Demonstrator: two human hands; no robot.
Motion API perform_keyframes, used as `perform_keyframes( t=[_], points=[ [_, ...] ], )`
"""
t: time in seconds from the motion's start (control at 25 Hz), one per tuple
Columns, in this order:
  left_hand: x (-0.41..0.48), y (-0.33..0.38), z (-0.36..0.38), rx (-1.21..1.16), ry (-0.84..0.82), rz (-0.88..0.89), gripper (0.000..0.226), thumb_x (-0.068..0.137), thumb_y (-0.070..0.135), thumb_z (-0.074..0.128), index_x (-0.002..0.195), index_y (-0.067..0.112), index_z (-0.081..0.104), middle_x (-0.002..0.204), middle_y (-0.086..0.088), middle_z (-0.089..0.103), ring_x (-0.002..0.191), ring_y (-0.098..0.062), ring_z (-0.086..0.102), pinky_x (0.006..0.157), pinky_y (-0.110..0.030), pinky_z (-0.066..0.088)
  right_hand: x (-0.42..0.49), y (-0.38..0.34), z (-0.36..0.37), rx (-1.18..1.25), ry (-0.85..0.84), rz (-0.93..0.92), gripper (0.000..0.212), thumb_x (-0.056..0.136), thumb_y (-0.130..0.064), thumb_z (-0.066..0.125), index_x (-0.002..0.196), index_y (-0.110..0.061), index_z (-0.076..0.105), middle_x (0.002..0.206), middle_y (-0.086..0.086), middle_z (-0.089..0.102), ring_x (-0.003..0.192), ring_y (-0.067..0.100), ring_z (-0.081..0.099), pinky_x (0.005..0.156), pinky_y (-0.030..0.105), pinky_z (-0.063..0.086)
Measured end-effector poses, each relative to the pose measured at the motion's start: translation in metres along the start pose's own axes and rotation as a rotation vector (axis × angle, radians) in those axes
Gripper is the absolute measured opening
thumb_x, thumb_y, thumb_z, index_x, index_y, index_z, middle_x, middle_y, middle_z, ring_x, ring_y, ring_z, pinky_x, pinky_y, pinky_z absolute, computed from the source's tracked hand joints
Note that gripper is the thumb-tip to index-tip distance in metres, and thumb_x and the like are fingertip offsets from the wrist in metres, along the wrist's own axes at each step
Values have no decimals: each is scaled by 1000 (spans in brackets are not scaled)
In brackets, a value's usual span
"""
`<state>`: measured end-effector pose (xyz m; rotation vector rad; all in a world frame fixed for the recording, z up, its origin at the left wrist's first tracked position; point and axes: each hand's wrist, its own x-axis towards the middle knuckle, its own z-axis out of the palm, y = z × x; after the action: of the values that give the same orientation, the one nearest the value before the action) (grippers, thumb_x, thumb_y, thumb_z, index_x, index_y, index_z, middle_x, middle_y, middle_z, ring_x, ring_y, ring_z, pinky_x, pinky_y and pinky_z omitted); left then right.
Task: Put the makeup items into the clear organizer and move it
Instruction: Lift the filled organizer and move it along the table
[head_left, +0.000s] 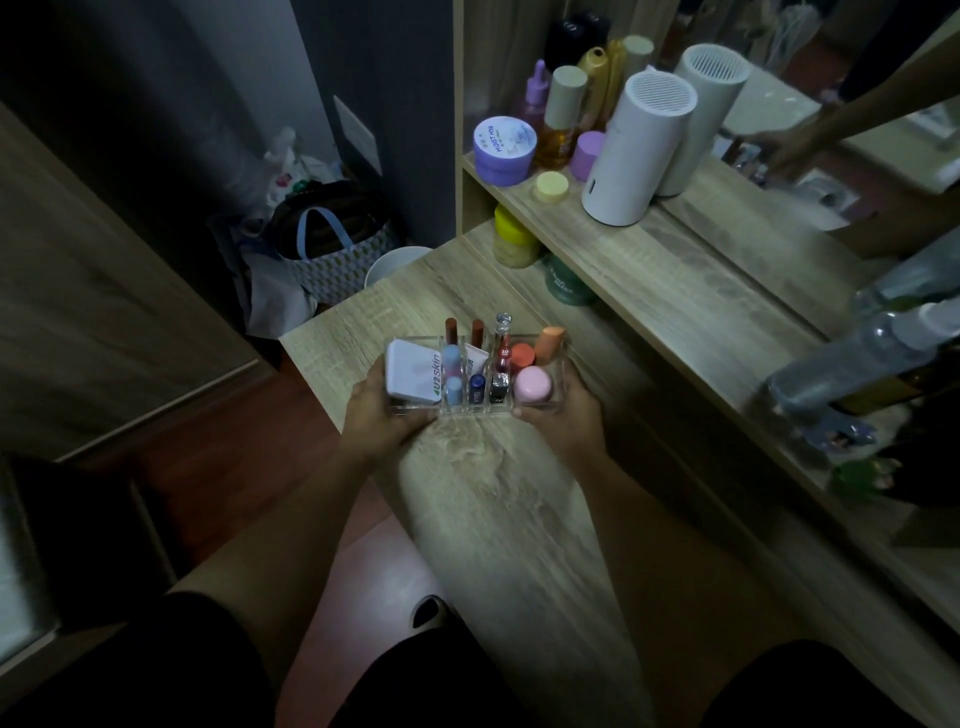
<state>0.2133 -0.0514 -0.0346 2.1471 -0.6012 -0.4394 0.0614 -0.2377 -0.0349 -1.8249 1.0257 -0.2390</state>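
Head view: I note the organizer (475, 376) loaded, on or just above the desk (519, 493), left hand (387, 415) and right hand (563, 415) clamping its ends. Loading looks finished; next, carry it level.

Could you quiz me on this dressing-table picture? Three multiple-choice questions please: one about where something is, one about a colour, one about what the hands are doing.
1. Where in the clear organizer does the white compact sit?
A. left end
B. right end
C. middle slots

2. What colour is the round item in the right front compartment?
A. green
B. pink
C. black

3. What are the left hand and right hand doing?
A. both resting on the table
B. only one touching the organizer
C. each gripping one end of the organizer

Answers:
1. A, the compact fills the compartment by the left hand.
2. B, it shows pale pink beside the right hand.
3. C, fingers wrap both ends of the filled organizer above the wooden table.
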Motion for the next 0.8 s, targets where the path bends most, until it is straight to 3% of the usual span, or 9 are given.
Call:
perform_keyframes(
  t=[0.08, 0.32, 0.56, 0.8],
  points=[
    [0, -1, -1, 30, -12, -4, 89, 62, 27, 87, 137, 17, 40, 125, -9, 63, 112, -25, 59, 93, -35, 48, -4, 0, -2, -11, 18, 5, 95, 64, -11, 85, 144, -20, 35, 125, 6, 65, 117, 22, 60, 104, 42, 48],
    [-8, 18, -1, 23, -80, 68, 91, 58, 35, 83, 137, 18, 39, 124, -9, 63, 108, -22, 59, 87, -27, 43, -34, 4, -14, -2, 129, 13, 98, 61, -14, 87, 144, -18, 36, 127, 9, 65, 118, 26, 60, 103, 43, 48],
    [-24, 42, 17, 56, -236, 130, 92, 62, 26, 87, 138, 16, 37, 128, -12, 60, 115, -29, 56, 89, -29, 41, -83, 21, -43, 48, 248, 77, 106, 62, -12, 86, 149, -17, 27, 127, 12, 65, 119, 28, 59, 103, 41, 46],
    [-53, 70, 55, 81, -414, 203, 94, 58, 22, 88, 138, 19, 39, 128, -11, 61, 114, -29, 58, 92, -34, 46, -151, 50, -78, 148, 399, 151, 103, 61, -5, 85, 147, -14, 30, 125, 14, 65, 116, 29, 60, 100, 44, 48]
  ],
)
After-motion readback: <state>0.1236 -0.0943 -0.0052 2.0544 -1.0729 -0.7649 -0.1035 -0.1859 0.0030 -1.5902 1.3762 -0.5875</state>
